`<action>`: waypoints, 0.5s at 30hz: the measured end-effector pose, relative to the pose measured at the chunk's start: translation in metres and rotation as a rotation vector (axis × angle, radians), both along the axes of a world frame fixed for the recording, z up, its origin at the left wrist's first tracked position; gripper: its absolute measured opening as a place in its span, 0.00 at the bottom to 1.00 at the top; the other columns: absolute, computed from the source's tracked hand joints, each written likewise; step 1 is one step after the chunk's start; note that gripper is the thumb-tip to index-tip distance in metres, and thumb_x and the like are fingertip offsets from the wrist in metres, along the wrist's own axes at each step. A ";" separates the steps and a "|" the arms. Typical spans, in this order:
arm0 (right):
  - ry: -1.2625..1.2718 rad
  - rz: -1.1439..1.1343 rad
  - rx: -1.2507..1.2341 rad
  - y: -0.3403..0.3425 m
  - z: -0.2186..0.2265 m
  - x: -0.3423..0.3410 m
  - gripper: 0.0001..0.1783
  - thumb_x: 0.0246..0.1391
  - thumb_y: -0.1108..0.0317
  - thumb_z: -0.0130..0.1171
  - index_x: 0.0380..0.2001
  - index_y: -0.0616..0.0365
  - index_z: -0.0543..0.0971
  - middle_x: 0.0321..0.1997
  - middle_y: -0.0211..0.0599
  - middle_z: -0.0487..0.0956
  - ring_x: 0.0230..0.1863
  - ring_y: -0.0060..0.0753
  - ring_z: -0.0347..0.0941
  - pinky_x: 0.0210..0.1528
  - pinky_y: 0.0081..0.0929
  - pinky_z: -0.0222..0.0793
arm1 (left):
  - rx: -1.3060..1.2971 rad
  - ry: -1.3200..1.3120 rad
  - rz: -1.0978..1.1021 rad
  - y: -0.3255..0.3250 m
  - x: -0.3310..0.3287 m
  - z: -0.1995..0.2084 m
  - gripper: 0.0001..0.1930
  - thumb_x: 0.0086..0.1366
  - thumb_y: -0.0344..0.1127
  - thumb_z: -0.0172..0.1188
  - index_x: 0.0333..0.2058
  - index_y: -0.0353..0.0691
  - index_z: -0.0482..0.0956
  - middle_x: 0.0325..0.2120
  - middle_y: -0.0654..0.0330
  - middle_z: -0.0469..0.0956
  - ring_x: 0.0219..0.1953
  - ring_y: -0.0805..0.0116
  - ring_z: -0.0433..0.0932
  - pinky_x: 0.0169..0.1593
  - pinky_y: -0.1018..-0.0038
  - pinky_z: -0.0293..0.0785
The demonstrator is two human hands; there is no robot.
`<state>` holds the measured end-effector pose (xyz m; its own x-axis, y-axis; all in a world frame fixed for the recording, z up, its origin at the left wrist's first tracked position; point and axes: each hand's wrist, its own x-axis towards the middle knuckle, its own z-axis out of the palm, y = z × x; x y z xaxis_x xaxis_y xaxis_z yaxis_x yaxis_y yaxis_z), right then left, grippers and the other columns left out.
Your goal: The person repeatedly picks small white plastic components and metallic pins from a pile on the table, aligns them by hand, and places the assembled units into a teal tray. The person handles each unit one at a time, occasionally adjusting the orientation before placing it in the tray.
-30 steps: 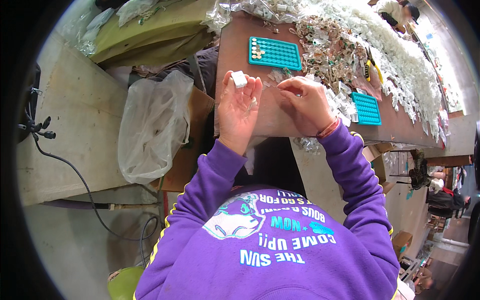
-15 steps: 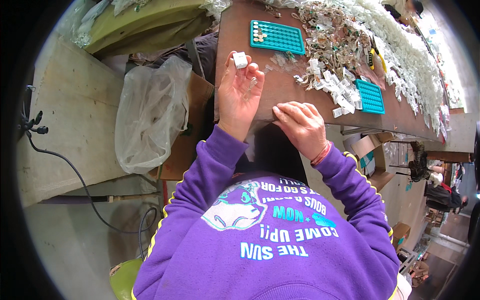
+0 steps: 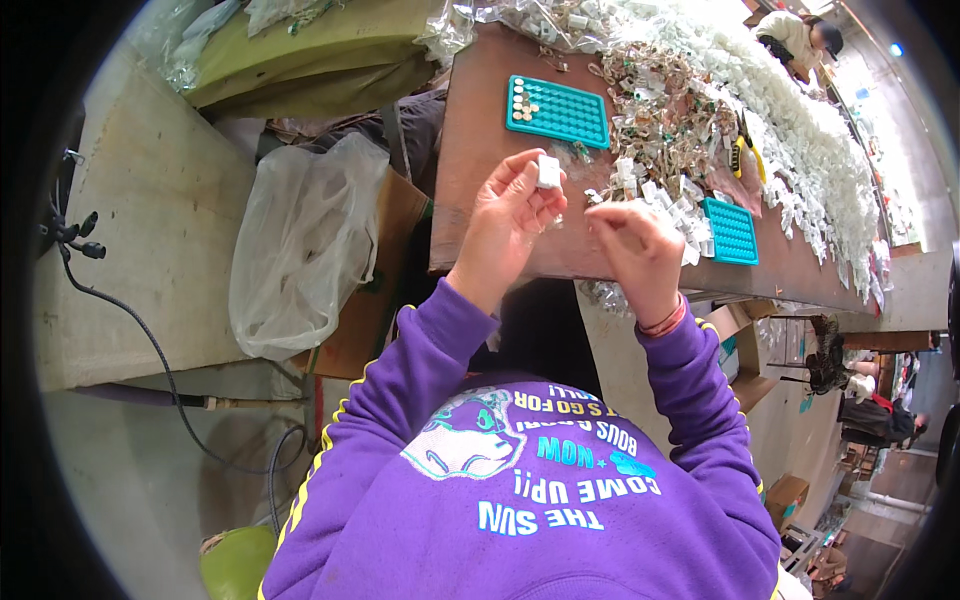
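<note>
My left hand (image 3: 505, 220) is raised over the front of the brown table, its thumb and fingers closed on a small white plastic case (image 3: 548, 172). A bit of thin wire seems to hang by its lower fingers, too small to follow. To its right, apart from the case, my right hand (image 3: 645, 250) has its thumb and forefinger drawn together; whether anything is pinched there I cannot make out. Beyond both hands lies a teal pocketed tray (image 3: 570, 122) with several round silvery discs at its left end. More white cases (image 3: 680, 212) lie piled beside the right hand.
A second teal tray (image 3: 745, 245) sits at the table's right front. Yellow-handled pliers (image 3: 748, 160) rest on tangled wires (image 3: 660, 110). A long heap of white pieces (image 3: 810, 170) covers the back. A plastic bag (image 3: 305, 240) hangs at left. Another person (image 3: 795, 40) is at far right.
My left hand has moved right and tilted, fingers now curled around the white case. The right hand has lifted from the table edge and turned, its thumb and forefinger brought together.
</note>
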<state>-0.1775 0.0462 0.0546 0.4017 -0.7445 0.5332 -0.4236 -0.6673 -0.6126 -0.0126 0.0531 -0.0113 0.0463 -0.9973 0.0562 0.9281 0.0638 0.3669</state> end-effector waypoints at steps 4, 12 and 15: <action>-0.300 -0.029 0.310 -0.022 0.011 0.011 0.04 0.51 0.77 0.61 0.33 0.62 0.80 0.31 0.34 0.82 0.31 0.19 0.79 0.35 0.18 0.74 | 0.028 -0.030 -0.073 -0.001 -0.014 0.002 0.12 0.70 0.36 0.52 0.48 0.38 0.71 0.38 0.55 0.78 0.39 0.67 0.79 0.47 0.68 0.78; -0.402 0.051 0.527 -0.031 0.002 0.017 0.04 0.53 0.76 0.61 0.33 0.61 0.78 0.31 0.28 0.78 0.33 0.17 0.74 0.36 0.16 0.70 | -0.005 -0.022 -0.120 -0.005 -0.014 0.002 0.13 0.69 0.36 0.54 0.48 0.37 0.71 0.37 0.58 0.78 0.38 0.69 0.79 0.48 0.67 0.78; -0.473 0.039 0.562 -0.028 -0.003 0.018 0.04 0.52 0.77 0.61 0.33 0.61 0.78 0.31 0.28 0.76 0.32 0.17 0.74 0.36 0.17 0.71 | -0.011 -0.023 -0.127 -0.004 -0.014 0.003 0.13 0.69 0.36 0.53 0.48 0.37 0.71 0.37 0.58 0.78 0.38 0.70 0.79 0.49 0.67 0.78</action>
